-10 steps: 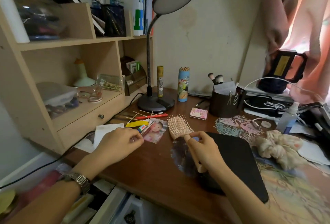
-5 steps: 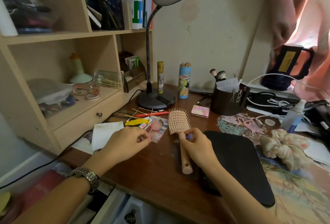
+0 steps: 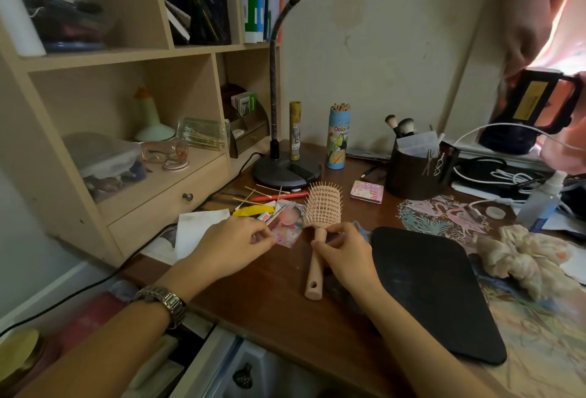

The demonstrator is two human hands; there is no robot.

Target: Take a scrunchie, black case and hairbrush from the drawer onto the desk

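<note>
A pale wooden hairbrush (image 3: 318, 233) lies on the brown desk (image 3: 272, 299), bristles up, handle pointing toward me. My right hand (image 3: 344, 255) rests at the neck of the brush, fingertips touching it just below the head. My left hand (image 3: 230, 247) lies loosely curled on the desk left of the brush, beside a small photo card (image 3: 290, 223), fingertips touching its edge. A flat black case (image 3: 434, 290) lies right of the brush. A beige scrunchie (image 3: 520, 258) sits at the right, beyond the case. An open drawer (image 3: 190, 362) shows below the desk edge.
A desk lamp base (image 3: 285, 172), coloured pencil tube (image 3: 338, 137), dark brush holder (image 3: 418, 172), pink tin (image 3: 367, 191), cotton swabs and a red pen crowd the back. A wooden shelf unit (image 3: 126, 150) stands left. Cables and a spray bottle (image 3: 542, 201) lie far right.
The hairbrush went from held up in my right hand to lying flat on the desk, handle toward me. My right hand slid up to its neck. My left hand shifted slightly right.
</note>
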